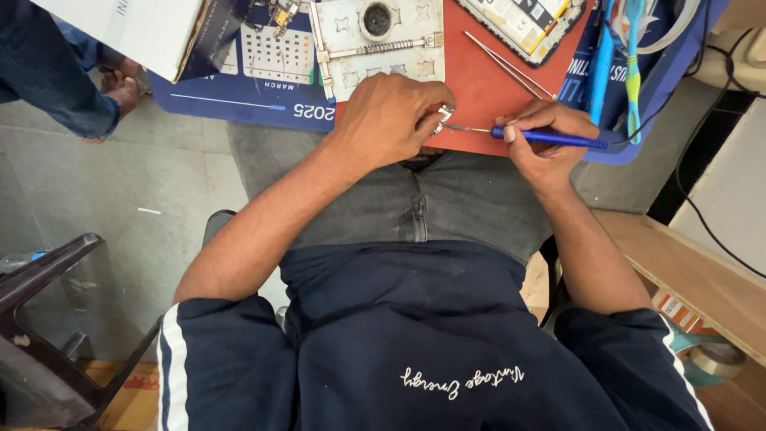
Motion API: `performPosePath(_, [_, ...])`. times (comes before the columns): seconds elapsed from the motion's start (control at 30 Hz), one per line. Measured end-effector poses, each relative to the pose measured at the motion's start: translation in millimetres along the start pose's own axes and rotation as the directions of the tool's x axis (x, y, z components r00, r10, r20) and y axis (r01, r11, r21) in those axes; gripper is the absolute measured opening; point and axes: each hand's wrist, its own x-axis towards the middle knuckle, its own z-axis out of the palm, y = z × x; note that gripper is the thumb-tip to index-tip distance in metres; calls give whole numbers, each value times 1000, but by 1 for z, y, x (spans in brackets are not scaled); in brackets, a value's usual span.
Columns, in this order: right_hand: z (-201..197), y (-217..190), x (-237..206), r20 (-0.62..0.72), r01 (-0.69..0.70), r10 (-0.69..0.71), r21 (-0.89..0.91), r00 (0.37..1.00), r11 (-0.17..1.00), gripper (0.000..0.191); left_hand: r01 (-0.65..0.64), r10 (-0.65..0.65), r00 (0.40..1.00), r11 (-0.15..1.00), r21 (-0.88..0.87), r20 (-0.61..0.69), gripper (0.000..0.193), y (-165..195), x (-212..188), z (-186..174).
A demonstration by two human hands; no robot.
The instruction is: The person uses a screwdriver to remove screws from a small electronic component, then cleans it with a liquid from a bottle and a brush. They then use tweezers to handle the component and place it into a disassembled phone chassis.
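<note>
- Red mat point(487, 88) lies on the worktop point(239, 104), and both hands work at its near edge, just above the person's lap.
- Left hand point(391, 120) curls over a small shiny metal part point(443, 118); its grip is pinching that part against the mat.
- Right hand point(546, 136) has its grip closed around a blue screwdriver point(550, 139), which lies almost flat and points left.
- Thin metal tip of the screwdriver touches the shiny part, between the two hands.
- Behind the left hand, a white phone frame point(375, 44) with a round hole rests partly on the mat, reaching toward the far edge of the worktop.
- Silver tweezers point(511, 65) lie slanted on the mat, behind the right hand.
- Phone screen panel point(527, 24) sits at the far edge, to the right of the frame.
- Blue toothbrush point(633, 64) lies near the right edge of the worktop.
- Another person's foot point(120, 84) shows on the floor past the left edge.
</note>
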Motion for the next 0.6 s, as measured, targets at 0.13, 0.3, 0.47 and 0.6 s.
performPosePath(0.13, [0,2,-1,-5,-5,5,52,1000,999,16,14,-13,1000,1000,-6,16,12,0,-1,0])
performPosePath(0.3, [-1,2,-2,-8,-11,12,83,1000,996,15,22,-22,1000,1000,-9,16,12,0,-1,1])
performPosePath(0.47, [0,0,-1,1,-5,5,59,1000,998,15,21,-21,1000,1000,-14,9,12,0,-2,2])
performPosePath(0.6, [1,-1,1,4,-2,1,47,1000,999,16,13,-13,1000,1000,3,3,12,0,-1,2])
